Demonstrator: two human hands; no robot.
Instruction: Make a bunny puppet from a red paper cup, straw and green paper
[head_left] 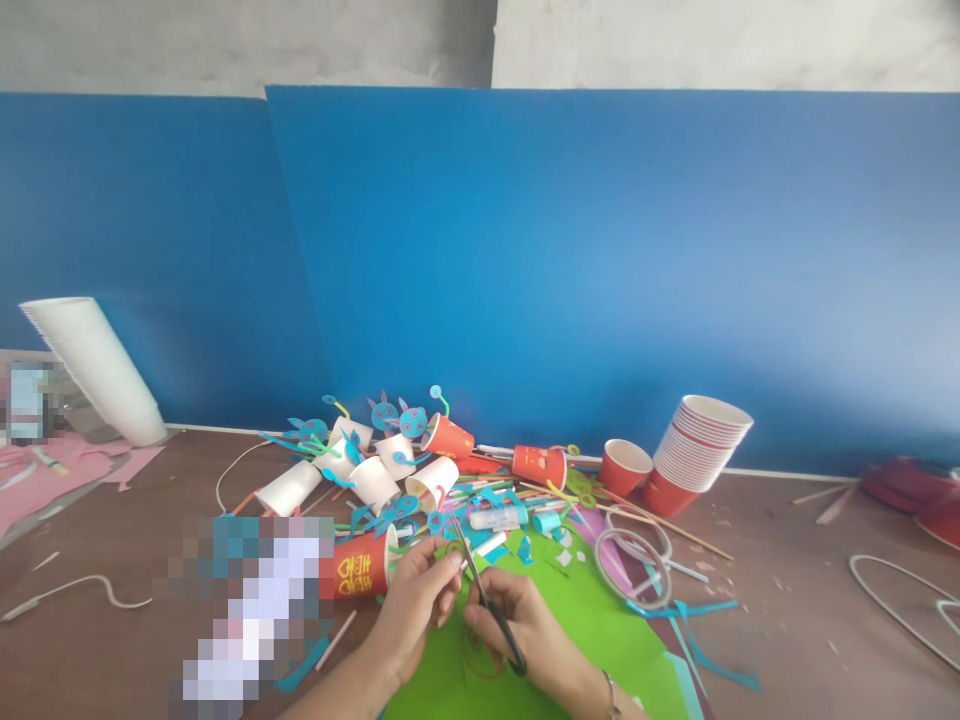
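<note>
Scissors with black handles [504, 628] are held in my right hand [525, 622], their blades pointing up and left. My left hand [420, 598] pinches a small piece of green paper [474, 570] beside the blades. Under both hands lie large green paper sheets [592, 650], with a drawn round outline partly visible below the scissors. A red paper cup with yellow characters [356, 566] lies on its side just left of my left hand. Beyond my hands are a glue stick [495, 517] and blue and white paper scraps.
White cups [375, 482] with blue paper animal shapes lie behind. Stacked cups [701, 445] lean at the right, near tape rings [634, 568]. A tall white cup stack [97, 370] leans at the left. A blue panel [562, 270] rises behind the brown table [795, 600].
</note>
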